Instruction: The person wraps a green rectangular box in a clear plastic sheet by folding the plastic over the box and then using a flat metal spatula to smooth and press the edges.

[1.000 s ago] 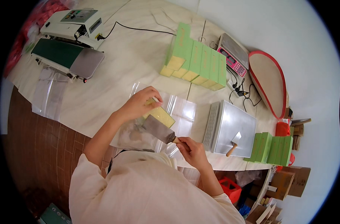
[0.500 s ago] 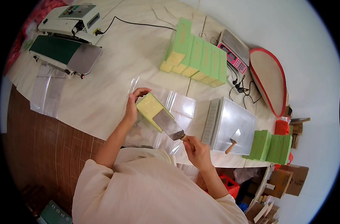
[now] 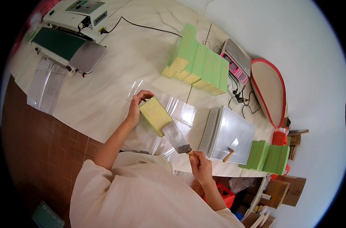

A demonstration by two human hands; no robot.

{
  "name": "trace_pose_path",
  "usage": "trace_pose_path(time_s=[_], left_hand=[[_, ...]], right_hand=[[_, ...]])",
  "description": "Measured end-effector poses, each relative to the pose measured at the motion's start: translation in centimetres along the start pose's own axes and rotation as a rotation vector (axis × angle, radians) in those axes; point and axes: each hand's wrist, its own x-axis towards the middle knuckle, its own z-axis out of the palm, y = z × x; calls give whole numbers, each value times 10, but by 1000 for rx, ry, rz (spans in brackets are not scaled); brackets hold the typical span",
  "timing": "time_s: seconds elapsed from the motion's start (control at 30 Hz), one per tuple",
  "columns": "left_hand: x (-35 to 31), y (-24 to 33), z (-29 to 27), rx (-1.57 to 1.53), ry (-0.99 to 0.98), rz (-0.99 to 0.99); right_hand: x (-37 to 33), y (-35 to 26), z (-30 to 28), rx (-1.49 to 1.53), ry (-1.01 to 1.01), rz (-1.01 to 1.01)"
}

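My left hand (image 3: pixel 138 105) is closed around the upper left end of a green box (image 3: pixel 156 115), whose pale yellow face is turned up. In my right hand (image 3: pixel 200 166) is the wooden handle of a scraper (image 3: pixel 176 137) with a wide metal blade. The blade's front edge lies at the lower right end of the box's yellow face. Beneath the box, clear plastic bags (image 3: pixel 183 113) are spread on the marbled tabletop.
Several green boxes (image 3: pixel 198 62) stand at the back, beside a scale (image 3: pixel 235 60). A metal hot plate (image 3: pixel 233 133) bearing a second scraper (image 3: pixel 231 149) is at right, near more green boxes (image 3: pixel 266 155). A belt sealing machine (image 3: pixel 72 36) occupies the far left; its black cord (image 3: pixel 142 26) crosses the table.
The scraper has slid toward the lower right, so its blade covers less of the box's yellow face. My left hand still holds the box. The whole view has shifted slightly.
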Motion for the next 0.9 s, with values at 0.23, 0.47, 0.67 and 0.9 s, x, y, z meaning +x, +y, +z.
trace_pose_path(time_s=[0.23, 0.47, 0.67, 0.9], left_hand=[[-3, 9, 4, -105, 65, -105], [-2, 7, 5, -91, 42, -69], [2, 7, 5, -43, 61, -18], [2, 2, 8, -84, 61, -16]], right_hand=[[52, -18, 29, -144, -25, -169], [76, -28, 39, -443, -51, -303], [78, -34, 44, -540, -86, -252], [63, -23, 36, -501, -81, -288]])
